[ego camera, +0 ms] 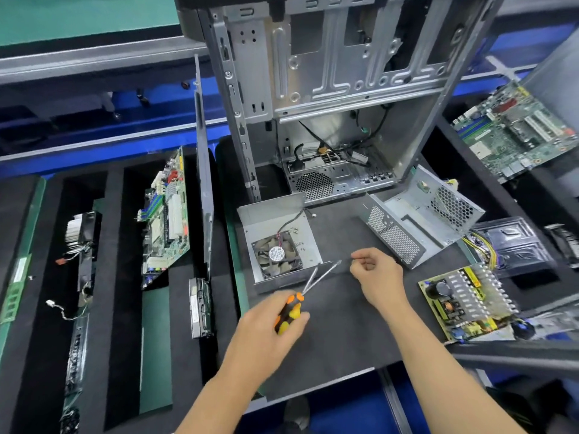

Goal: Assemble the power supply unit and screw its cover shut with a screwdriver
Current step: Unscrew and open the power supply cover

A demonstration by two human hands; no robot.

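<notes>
My left hand [275,321] grips an orange and black screwdriver [289,313] whose metal shaft, blurred by motion, points up and right toward my right hand [376,274]. That hand's fingers are curled and pinched together near the shaft's tip, perhaps on a tiny screw too small to make out. The power supply's cover half with its fan [277,256] lies open just left of the tip. The perforated metal housing [423,217] lies to the right. The supply's circuit board [463,303] lies at the far right with yellow wires [479,249] behind it.
An open grey computer case [329,98] stands behind the work mat [338,336]. A motherboard [517,133] lies at the upper right. Foam slots on the left hold another motherboard [167,214], a hard drive [200,308], a cooler [81,233] and a memory stick [14,289].
</notes>
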